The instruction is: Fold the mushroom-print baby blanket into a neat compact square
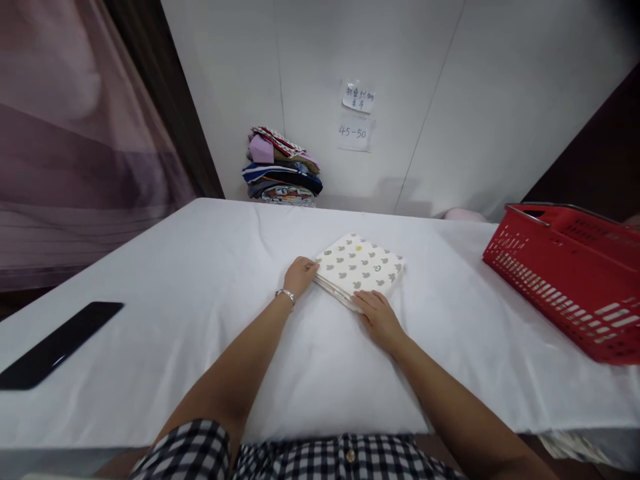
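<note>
A folded white cloth (363, 261) with small grey printed shapes lies flat in layers, turned at an angle on the white table. My left hand (301, 275), with a silver bracelet at the wrist, pinches the cloth's left corner between thumb and fingers. My right hand (379, 319) rests on the near corner, its fingers stretched flat over the top layer. The right thumb lies by the folded edge, partly hidden.
A red basket (565, 267) with a metal handle stands at the table's right. On the left lies a flat black object (60, 343). A stack of folded fabrics (284, 167) sits beyond the far edge by the wall, beside two paper signs (354, 133). The white table (200, 267) is cloth-covered.
</note>
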`<action>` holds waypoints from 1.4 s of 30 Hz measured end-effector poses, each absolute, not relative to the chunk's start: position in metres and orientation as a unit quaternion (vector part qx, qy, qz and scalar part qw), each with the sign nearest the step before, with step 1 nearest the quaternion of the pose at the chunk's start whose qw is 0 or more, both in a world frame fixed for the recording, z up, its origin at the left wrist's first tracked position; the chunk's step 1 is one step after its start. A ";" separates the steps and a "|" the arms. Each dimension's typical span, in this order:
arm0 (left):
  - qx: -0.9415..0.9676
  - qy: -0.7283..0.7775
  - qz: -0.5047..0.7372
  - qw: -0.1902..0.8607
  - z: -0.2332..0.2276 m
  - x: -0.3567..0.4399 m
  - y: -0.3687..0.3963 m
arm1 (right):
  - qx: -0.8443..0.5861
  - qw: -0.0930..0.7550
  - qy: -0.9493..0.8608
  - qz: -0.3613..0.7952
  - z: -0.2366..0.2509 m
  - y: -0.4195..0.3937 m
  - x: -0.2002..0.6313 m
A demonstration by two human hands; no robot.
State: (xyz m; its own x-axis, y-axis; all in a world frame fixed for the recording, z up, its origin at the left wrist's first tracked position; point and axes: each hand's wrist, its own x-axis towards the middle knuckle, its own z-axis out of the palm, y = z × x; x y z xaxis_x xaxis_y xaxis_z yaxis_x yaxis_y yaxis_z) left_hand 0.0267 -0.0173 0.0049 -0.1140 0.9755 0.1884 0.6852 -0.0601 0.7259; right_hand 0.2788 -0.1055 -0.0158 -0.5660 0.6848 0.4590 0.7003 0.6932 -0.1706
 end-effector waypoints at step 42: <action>0.707 0.575 0.316 0.264 0.009 0.057 -0.120 | -0.461 0.344 -0.818 0.001 -0.006 -0.111 0.317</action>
